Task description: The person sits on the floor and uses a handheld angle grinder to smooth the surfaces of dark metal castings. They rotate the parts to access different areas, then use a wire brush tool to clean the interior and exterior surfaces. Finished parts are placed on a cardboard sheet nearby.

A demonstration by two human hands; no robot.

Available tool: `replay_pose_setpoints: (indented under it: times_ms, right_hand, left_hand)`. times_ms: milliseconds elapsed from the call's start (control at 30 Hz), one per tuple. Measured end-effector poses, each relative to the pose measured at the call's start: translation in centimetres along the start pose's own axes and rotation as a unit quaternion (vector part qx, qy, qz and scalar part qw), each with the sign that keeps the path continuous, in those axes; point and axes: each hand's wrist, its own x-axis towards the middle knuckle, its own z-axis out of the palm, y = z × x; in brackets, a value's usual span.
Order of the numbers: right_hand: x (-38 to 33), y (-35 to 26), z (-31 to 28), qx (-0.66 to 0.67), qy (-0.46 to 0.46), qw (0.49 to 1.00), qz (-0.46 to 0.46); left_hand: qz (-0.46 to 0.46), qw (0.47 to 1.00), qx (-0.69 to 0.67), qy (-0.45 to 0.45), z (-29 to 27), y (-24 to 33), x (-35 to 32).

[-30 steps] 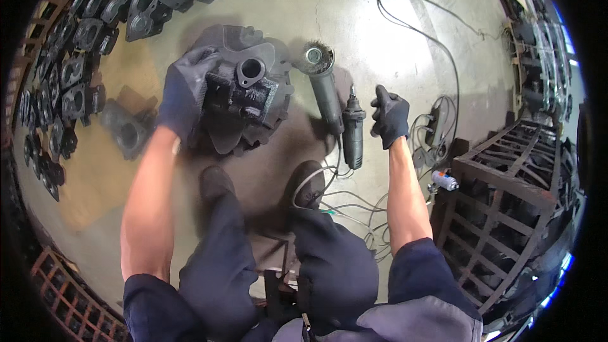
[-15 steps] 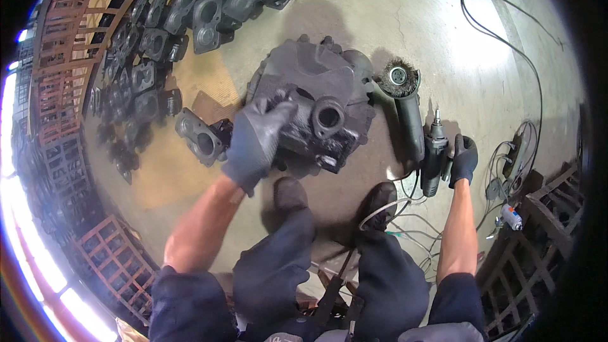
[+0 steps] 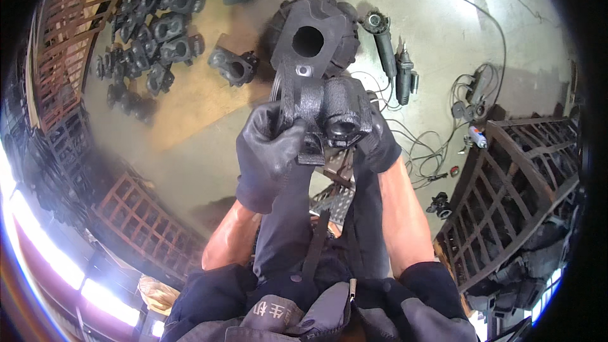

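Note:
Both gloved hands hold a dark metal casting [image 3: 304, 92] up in front of me. It has a flat flange with a large round hole at its far end and a tubular port nearer my body. My left hand [image 3: 269, 142] is closed round its left side, thumb on top. On the right side, my right hand [image 3: 380, 136] grips it, fingers partly hidden behind the casting. Beyond it, partly covered, stands a large round toothed dark block [image 3: 347, 28] on the floor. To its right lie an angle grinder with a wire wheel [image 3: 383, 44] and a slimmer power tool [image 3: 404, 76].
Many similar castings [image 3: 171, 25] lie in rows on cardboard [image 3: 190, 117] at the far left, one [image 3: 233, 66] apart. Rusty lattice racks [image 3: 139, 206] line the left; a dark lattice crate [image 3: 506, 196] stands right. Cables [image 3: 421, 142] and a power strip [image 3: 478, 88] lie on the floor.
The casting has been lifted off the round block toward me and turned, its flange now facing up. My right hand has left the slim power tool's side and joined my left on the casting.

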Motion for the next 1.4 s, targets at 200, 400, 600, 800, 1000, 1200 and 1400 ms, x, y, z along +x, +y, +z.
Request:
replay_pose_setpoints:
  times_ms: [200,400,600,800,1000,1200,1400]
  right_hand:
    - [-5.3,-9.9,9.0,-0.202,-0.067,0.977,-0.029]
    - [-8.8,-21.0,20.3,-0.282,-0.111,0.952,-0.047]
    - [-13.0,-24.3,28.4,-0.328,-0.223,0.918,-0.031]
    - [-15.4,-22.8,33.9,-0.412,-0.27,0.87,-0.026]
    - [-17.1,-18.0,41.7,-0.444,-0.327,0.834,-0.02]
    - [-19.9,-11.3,51.8,-0.46,-0.419,0.781,-0.049]
    - [-23.2,-3.2,61.4,-0.449,-0.502,0.72,-0.164]
  left_hand:
    - [0.066,0.996,-0.049,0.045,-3.8,9.6,-11.3]
    - [0.109,0.967,-0.187,0.136,-9.1,13.7,-17.7]
    - [0.161,0.874,-0.419,0.188,-13.6,11.1,-23.1]
    - [0.215,0.82,-0.499,0.181,-15.9,7.9,-28.6]
    - [0.201,0.705,-0.657,0.176,-20.7,4.1,-32.1]
    - [0.275,0.753,-0.51,0.31,-28.6,-0.8,-35.4]
    - [0.254,0.799,-0.233,0.493,-37.6,-3.2,-40.4]
